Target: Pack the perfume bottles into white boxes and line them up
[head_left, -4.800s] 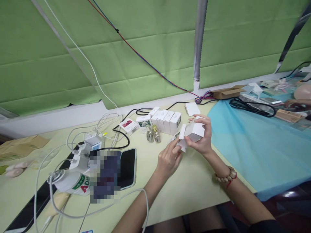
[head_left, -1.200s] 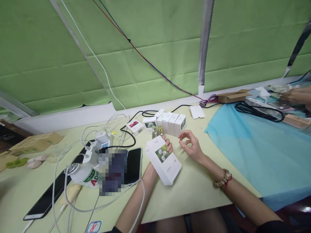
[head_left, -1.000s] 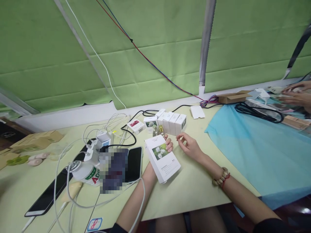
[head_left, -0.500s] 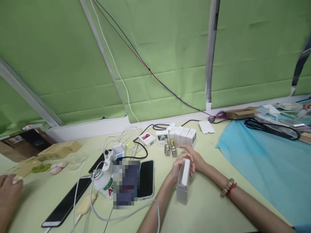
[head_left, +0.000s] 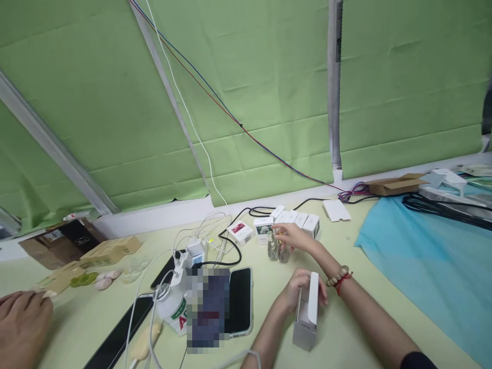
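My left hand [head_left: 302,289] is wrapped around a small white box [head_left: 306,325] that stands on the table with its top flap raised. Farther forward, my right hand [head_left: 295,237] reaches over two small glass bottles, its fingers apart and stretched out. Its fingertips are at the gold cap of the right bottle [head_left: 283,253] and partly cover it; whether they press on it is hard to make out. Close by on the left stands the other glass bottle [head_left: 272,248]. Just behind are several white boxes [head_left: 309,225], one with a flower picture [head_left: 263,230].
A phone [head_left: 240,302], a white bottle [head_left: 172,310] and tangled white cables lie to the left. Another person's hand [head_left: 25,318] rests at the far left. A blue sheet [head_left: 418,256] covers the right side, with a black cable coil [head_left: 442,207] on it.
My right hand has left the box beside my left hand and moved forward to the glass bottles. The left hand still holds the box. The view has shifted slightly.
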Motion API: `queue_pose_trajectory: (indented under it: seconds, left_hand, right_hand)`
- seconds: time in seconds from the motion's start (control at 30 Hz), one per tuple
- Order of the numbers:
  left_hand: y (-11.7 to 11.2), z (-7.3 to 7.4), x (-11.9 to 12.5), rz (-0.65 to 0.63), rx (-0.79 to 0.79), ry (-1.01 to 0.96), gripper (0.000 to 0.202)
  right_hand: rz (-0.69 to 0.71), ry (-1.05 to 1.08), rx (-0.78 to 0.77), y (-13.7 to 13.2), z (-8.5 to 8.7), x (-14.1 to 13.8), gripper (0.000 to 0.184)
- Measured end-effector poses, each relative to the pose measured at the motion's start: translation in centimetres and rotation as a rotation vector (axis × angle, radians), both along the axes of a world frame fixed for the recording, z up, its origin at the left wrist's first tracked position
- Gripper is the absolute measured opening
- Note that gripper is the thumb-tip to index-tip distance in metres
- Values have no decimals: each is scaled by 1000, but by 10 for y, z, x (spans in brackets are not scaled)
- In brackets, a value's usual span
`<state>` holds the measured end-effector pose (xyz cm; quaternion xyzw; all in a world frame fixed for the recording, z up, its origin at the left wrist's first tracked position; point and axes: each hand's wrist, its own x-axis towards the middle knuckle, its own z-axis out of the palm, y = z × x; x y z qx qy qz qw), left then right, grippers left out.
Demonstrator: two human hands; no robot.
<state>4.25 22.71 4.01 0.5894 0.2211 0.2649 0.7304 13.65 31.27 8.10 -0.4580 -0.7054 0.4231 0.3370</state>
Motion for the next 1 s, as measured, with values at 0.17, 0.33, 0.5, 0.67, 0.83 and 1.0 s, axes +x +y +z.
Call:
queue_pose_trajectory:
  seconds: [0.17,0.33,0.5,0.67,0.83,1.0]
  left_hand:
    - [-7,3,4,-32,3,30,29]
    - [-7,-4,6,-26,4,14,31]
    - [-4,-10,9,-43,-4,9,38]
    - [-5,-9,9,-49,-8,5,43]
    - [-6,-9,9,-52,-1,-1,43]
    - [-7,-6,10,-59,7,13,43]
  right_hand:
    - [-91,-212,80,-3,5,8,46]
    - [-166,-383,151,-8,18,17,50]
    - [-71,-470,159,-10,24,27,45]
    - [-62,-445,246,-4,16,28,49]
    - [43,-419,317,1,8,23,36]
    - [57,-417,347,2,7,22,30]
